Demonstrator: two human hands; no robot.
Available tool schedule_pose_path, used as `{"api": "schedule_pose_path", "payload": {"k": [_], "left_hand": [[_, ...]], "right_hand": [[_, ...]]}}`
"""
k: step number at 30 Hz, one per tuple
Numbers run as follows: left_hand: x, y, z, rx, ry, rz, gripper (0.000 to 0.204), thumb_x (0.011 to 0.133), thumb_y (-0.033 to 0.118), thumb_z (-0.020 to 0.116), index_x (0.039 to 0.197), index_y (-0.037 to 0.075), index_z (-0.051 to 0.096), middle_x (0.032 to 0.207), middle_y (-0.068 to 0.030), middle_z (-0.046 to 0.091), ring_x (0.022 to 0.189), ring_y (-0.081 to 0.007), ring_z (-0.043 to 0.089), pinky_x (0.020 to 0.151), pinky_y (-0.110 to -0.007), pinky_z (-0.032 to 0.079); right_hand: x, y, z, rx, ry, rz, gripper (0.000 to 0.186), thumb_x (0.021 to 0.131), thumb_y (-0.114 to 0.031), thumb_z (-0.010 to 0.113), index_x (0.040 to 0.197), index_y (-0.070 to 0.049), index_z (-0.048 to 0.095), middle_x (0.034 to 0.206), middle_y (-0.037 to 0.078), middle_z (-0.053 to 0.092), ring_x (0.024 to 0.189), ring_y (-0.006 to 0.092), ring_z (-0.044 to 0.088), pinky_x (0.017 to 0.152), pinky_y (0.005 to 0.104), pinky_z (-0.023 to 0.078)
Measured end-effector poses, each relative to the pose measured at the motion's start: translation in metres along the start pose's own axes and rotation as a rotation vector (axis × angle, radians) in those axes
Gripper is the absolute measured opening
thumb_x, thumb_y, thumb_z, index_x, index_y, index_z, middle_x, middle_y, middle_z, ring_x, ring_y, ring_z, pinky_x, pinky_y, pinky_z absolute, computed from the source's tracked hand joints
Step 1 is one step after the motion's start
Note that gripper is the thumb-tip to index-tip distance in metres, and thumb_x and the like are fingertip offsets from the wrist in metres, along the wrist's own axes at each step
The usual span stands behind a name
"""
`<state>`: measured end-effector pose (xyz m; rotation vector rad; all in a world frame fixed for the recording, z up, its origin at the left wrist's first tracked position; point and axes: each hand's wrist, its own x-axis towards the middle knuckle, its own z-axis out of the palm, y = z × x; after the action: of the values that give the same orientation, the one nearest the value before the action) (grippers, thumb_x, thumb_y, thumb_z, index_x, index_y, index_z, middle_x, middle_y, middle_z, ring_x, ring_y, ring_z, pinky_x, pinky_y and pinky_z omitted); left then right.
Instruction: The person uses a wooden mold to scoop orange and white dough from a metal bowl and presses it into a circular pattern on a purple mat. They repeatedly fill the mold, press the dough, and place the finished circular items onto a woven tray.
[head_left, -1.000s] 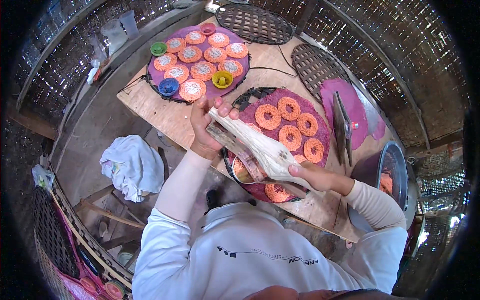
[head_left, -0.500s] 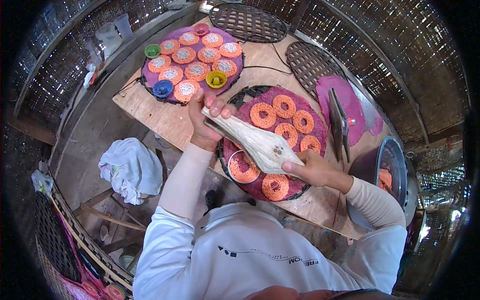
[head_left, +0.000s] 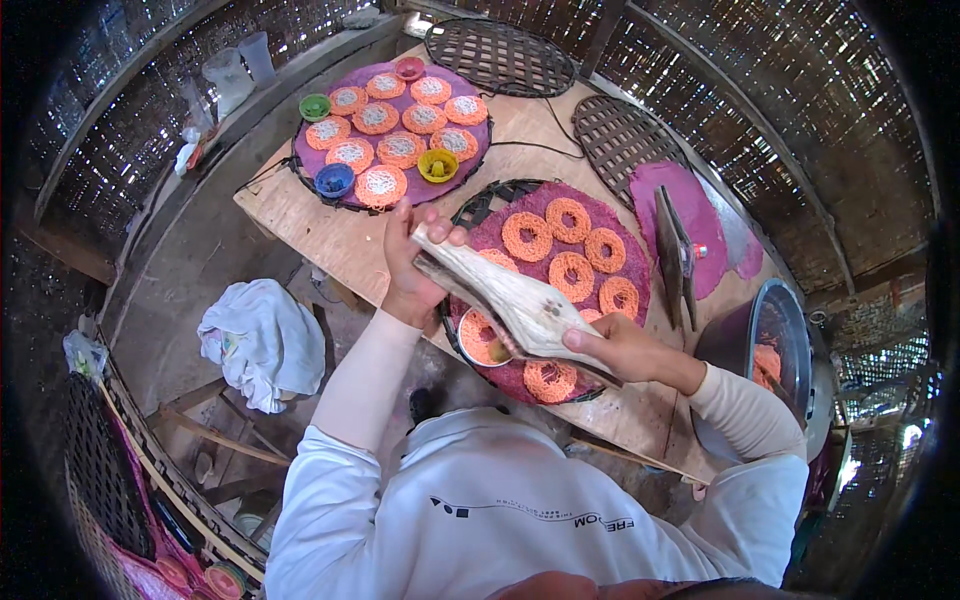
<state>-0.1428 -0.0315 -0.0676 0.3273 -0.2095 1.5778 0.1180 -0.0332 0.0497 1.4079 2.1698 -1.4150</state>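
A pale wooden hand press (head_left: 515, 292), wide in its middle and narrow at one end, lies across both my hands above the near round tray. My left hand (head_left: 418, 268) wraps round its narrow end. At its wide end my right hand (head_left: 638, 350) grips, thumb on top. A dark gap shows between its upper and lower parts. Beneath it, a white hoop (head_left: 461, 340) surrounds orange strands, partly hidden by the press. Several orange strand rings (head_left: 527, 236) lie on the tray's purple cloth (head_left: 632, 262).
At the far left, a second round tray (head_left: 395, 108) bears orange-and-white strand discs and small coloured cups. Two dark woven trays (head_left: 500, 58) lie behind. To the right are another dark wooden press (head_left: 675, 245) and a tub (head_left: 775, 300) of orange dough. White cloth (head_left: 262, 340) sits left.
The press has tilted in my hands, so its side and the gap between its parts show more. Both hands keep their grip; my left has shifted slightly down and right.
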Motion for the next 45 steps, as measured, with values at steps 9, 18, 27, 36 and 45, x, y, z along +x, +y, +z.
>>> {"api": "schedule_pose_path", "payload": {"k": [9,18,27,36,45], "left_hand": [[-0.008,-0.02,0.075,1.699,-0.34,-0.169,0.081,0.06,0.028,0.08,0.121,0.0,0.035,0.121,-0.0132,0.046,0.113,-0.024,0.043,0.096,-0.035,0.03],[-0.039,-0.011,0.075,1.67,0.22,0.399,0.049,0.059,0.015,0.08,0.099,-0.001,0.057,0.096,-0.0099,0.063,0.085,-0.0185,0.061,0.077,-0.03,0.047],[-0.055,-0.003,0.061,1.36,0.471,0.447,0.047,0.06,0.004,0.078,0.101,-0.001,0.055,0.095,-0.0081,0.061,0.085,-0.0169,0.059,0.076,-0.029,0.048],[-0.051,-0.002,0.066,1.336,0.508,0.345,0.045,0.062,-0.001,0.074,0.102,-0.001,0.053,0.096,-0.0075,0.06,0.086,-0.0152,0.059,0.076,-0.027,0.047],[-0.05,0.001,0.067,1.296,0.605,0.284,0.047,0.062,-0.003,0.073,0.104,0.0,0.05,0.095,-0.007,0.06,0.084,-0.0134,0.058,0.073,-0.026,0.047]], "right_hand": [[-0.015,0.002,0.0,0.46,0.088,-0.25,0.046,0.088,-0.039,0.049,0.098,0.004,0.061,0.072,0.005,0.061,0.061,0.0095,0.053,0.054,0.0259,0.043],[0.035,0.051,0.089,-0.594,0.681,-0.527,0.056,0.082,-0.039,0.052,0.127,-0.007,0.042,0.118,0.013,0.047,0.113,0.0296,0.042,0.098,0.049,0.028],[0.038,0.058,0.109,-0.677,0.688,-0.471,0.061,0.077,-0.048,0.055,0.126,-0.013,0.045,0.133,0.014,0.034,0.123,0.0314,0.032,0.101,0.0541,0.02],[0.036,0.055,0.104,-0.647,0.762,-0.456,0.048,0.079,-0.038,0.056,0.12,-0.014,0.052,0.131,0.013,0.039,0.122,0.0308,0.035,0.097,0.056,0.021],[0.036,0.044,0.101,-0.6,0.769,-0.543,0.038,0.08,-0.026,0.055,0.115,-0.012,0.055,0.128,0.01,0.043,0.121,0.0288,0.036,0.099,0.0541,0.019]]}}
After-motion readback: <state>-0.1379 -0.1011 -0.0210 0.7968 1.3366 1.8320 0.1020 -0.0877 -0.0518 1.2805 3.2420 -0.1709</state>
